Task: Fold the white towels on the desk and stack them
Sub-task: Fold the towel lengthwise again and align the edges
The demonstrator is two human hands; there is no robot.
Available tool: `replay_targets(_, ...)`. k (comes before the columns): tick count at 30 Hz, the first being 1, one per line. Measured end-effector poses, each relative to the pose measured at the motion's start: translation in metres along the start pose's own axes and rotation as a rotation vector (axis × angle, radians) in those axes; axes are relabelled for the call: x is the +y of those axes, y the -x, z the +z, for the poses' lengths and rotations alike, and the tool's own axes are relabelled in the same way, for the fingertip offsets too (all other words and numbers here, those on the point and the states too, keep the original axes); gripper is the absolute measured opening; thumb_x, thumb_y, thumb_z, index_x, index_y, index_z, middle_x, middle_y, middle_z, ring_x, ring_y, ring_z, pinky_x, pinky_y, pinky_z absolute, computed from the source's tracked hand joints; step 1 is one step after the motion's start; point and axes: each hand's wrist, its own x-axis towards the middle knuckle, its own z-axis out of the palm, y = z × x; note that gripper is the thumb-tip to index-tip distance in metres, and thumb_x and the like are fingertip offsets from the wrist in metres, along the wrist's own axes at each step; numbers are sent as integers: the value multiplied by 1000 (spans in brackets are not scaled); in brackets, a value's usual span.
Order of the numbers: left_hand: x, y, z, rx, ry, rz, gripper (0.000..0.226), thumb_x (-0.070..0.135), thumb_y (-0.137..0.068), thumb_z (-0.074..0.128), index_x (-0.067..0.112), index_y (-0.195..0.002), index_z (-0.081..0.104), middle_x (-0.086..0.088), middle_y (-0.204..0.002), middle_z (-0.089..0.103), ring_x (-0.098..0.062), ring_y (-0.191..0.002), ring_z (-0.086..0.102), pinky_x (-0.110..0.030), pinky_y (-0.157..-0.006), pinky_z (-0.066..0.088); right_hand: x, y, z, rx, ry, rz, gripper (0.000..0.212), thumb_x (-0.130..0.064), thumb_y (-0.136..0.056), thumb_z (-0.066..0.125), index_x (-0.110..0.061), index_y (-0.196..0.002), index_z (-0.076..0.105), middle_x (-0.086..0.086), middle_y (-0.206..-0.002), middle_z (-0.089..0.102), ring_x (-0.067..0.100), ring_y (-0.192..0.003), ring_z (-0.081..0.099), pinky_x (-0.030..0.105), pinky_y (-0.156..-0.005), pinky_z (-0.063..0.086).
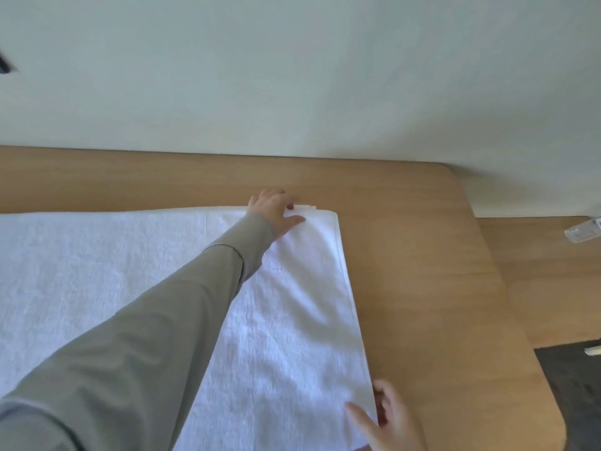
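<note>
A large white towel (292,320) lies spread on the wooden desk (422,255), reaching past the left edge of the view. Its right end shows doubled layers along the edge. My left hand (276,211), arm stretched out in a grey sleeve, pinches the towel's far right corner between thumb and fingers. My right hand (387,415) grips the near right corner, thumb on top of the cloth and fingers at its edge. The sleeve hides the middle of the towel.
A pale wall (292,76) rises right behind the desk. The desk's rounded right edge drops to a lower wooden surface (553,271) carrying a small clear plastic item (582,231). A dark mat (579,385) lies at the lower right.
</note>
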Motion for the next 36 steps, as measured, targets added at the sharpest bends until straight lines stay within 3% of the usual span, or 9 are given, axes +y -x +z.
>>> replay_targets(4,4,-15,3,-29,105,-11,24,34,-77,71,25,-100,68,3,-102,55,-17,-107,48,-32,-96,27,15,-1,1,-29,-187,43,30,17,-63,74,1,-84,60,14,-73,70,27,-72,65,16,-55,48)
replay_targets(9,4,-17,2,13,275,46,13,25,-72,77,21,-81,70,14,-81,53,-12,-82,51,-25,-77,37,28,-15,2,-79,-156,73,27,16,-63,75,0,-78,59,13,-69,65,26,-68,62,15,-55,47)
replay_targets(12,3,-20,5,-47,241,23,19,33,-73,76,22,-86,69,7,-85,59,-12,-81,51,-23,-74,38,39,-15,9,-7,-86,46,28,8,-60,80,-8,-72,61,9,-59,66,15,-59,63,16,-54,46)
replay_targets(15,5,-23,6,-115,105,65,18,36,-85,64,19,-88,64,-1,-94,61,-22,-90,56,-35,-83,46,45,-12,13,47,-82,55,29,4,-59,83,-11,-73,62,7,-64,69,10,-58,65,15,-54,47)
replay_targets(20,-4,-26,-1,123,-153,202,27,44,-94,43,19,-97,54,1,-99,49,-30,-82,56,-37,-65,40,38,-12,15,136,-81,40,31,8,-59,81,-12,-69,59,9,-58,63,14,-49,57,13,-47,42)
replay_targets(24,-7,-28,13,96,-418,214,37,48,-97,33,21,-115,51,-2,-116,50,-33,-87,59,-35,-61,33,29,-11,13,139,-45,6,34,8,-63,78,-19,-59,57,2,-49,60,10,-53,58,13,-48,42)
replay_targets(29,-7,-32,17,128,-444,302,36,45,-98,33,19,-112,52,-5,-106,54,-32,-75,57,-33,-57,30,27,-10,14,190,-41,-1,30,9,-64,77,-12,-59,56,5,-47,60,15,-51,57,12,-47,41)
replay_targets(33,-7,-23,14,395,-459,487,31,36,-94,49,8,-92,62,-12,-83,57,-23,-43,40,-27,-47,31,30,-13,15,181,-23,-11,22,4,-67,76,-7,-63,58,15,-54,64,22,-52,59,23,-51,43)
replay_targets(36,-7,-26,12,208,-433,272,41,52,-94,38,15,-99,56,-7,-91,57,-29,-67,56,-32,-57,34,30,-11,17,216,12,-32,23,4,-68,75,-9,-61,58,13,-52,62,23,-49,58,27,-51,44)
